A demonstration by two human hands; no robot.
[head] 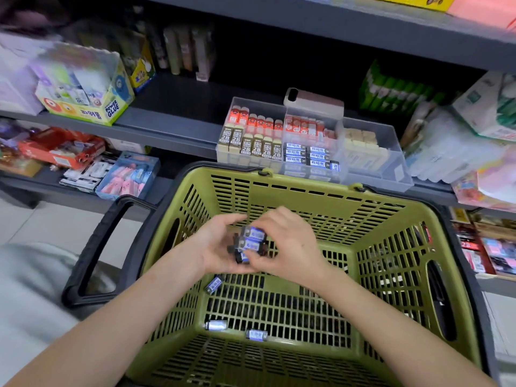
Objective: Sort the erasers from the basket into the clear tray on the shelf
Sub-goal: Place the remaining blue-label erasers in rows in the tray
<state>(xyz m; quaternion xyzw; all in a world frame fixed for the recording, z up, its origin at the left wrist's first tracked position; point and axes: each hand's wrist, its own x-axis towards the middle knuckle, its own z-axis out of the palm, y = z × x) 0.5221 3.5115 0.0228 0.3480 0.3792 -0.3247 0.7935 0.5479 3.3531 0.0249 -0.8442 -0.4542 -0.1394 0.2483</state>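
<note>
Inside the olive-green basket (391, 219), my left hand (217, 247) and my right hand (287, 247) meet over a small stack of blue-and-black erasers (251, 240), both closed on it. Three more blue erasers lie loose on the basket floor: one (214, 284) under my left wrist, one (216, 325) and one (257, 334) nearer me. The clear tray (396, 174) stands on the shelf just beyond the basket's far rim. It holds rows of orange, brown 2B, blue and cream erasers.
A phone (312, 101) rests on the back of the tray. A Power Glue box (92, 104) sits at the left of the shelf, green packs (396, 93) at the right. The basket's black handle (97, 247) hangs to the left.
</note>
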